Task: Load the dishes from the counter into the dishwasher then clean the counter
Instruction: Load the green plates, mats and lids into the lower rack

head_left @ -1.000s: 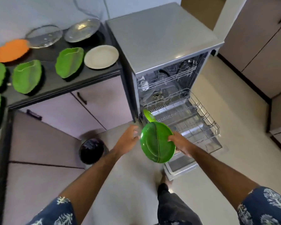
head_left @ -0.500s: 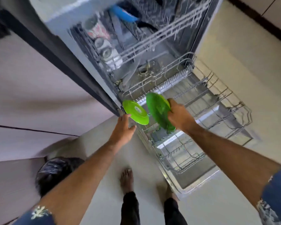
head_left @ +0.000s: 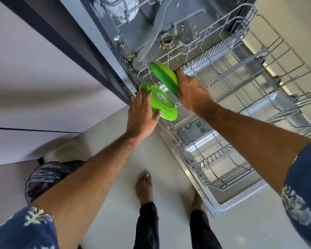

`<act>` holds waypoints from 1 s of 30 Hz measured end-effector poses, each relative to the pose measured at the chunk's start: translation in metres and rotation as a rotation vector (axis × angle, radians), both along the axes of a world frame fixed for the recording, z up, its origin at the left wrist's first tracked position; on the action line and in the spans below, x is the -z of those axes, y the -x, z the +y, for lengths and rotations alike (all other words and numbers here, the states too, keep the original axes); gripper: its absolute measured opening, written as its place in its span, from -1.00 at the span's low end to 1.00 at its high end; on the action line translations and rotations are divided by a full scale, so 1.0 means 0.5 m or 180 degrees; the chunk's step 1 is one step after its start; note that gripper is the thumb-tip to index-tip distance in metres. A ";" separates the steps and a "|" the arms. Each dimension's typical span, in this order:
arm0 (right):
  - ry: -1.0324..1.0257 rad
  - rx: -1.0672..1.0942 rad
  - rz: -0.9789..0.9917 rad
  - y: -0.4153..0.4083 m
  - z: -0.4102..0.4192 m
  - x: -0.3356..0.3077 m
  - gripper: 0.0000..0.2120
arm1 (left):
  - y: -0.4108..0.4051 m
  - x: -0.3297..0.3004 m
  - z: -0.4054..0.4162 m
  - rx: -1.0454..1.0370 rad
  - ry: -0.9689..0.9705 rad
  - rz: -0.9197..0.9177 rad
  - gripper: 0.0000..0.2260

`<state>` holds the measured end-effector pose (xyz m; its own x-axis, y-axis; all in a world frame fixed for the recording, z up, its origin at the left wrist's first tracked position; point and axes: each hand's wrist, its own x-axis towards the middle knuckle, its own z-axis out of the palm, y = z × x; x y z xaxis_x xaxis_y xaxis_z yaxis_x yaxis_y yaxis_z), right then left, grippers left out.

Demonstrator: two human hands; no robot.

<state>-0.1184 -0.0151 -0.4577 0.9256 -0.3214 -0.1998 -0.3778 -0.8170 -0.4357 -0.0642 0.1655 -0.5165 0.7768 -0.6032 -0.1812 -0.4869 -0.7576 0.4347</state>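
Note:
Two green plates are over the left end of the pulled-out lower rack of the open dishwasher. My left hand grips the nearer green plate, which is tilted with its underside and a white label facing me. My right hand holds the farther green plate on edge, against the rack's wire tines near the tub's opening. The counter is out of view.
The dishwasher door lies flat and open to my right, with the wire rack over it. A dark bin with a black bag stands on the floor at lower left. Pale cabinet fronts fill the left. My bare feet stand beside the door.
I have leaned in closer to the dishwasher. Both plates moved down and forward to the rack's left end; the right-hand plate now sits on edge among the tines.

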 end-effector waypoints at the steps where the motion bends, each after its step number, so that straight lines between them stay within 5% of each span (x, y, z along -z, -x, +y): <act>1: 0.0008 0.0001 0.0046 -0.005 0.006 0.005 -0.64 | -0.005 0.003 0.003 0.0027 0.0012 -0.0004 -0.29; 14: 0.0500 -0.0485 0.0401 -0.003 0.080 0.102 -0.35 | -0.012 0.001 0.010 0.0064 0.0254 0.0021 -0.16; 19: -0.0305 -0.0334 0.0764 -0.020 0.047 0.133 -0.26 | -0.008 0.002 0.016 0.0033 0.0392 0.0119 -0.09; 24: -0.0486 -0.0914 0.1602 -0.027 -0.002 0.128 0.08 | -0.012 -0.003 0.011 0.0011 0.0456 0.0275 -0.06; 30: -0.0364 -0.0741 0.1618 -0.019 -0.004 0.147 -0.03 | -0.014 -0.004 0.012 0.0090 0.0360 0.0227 -0.10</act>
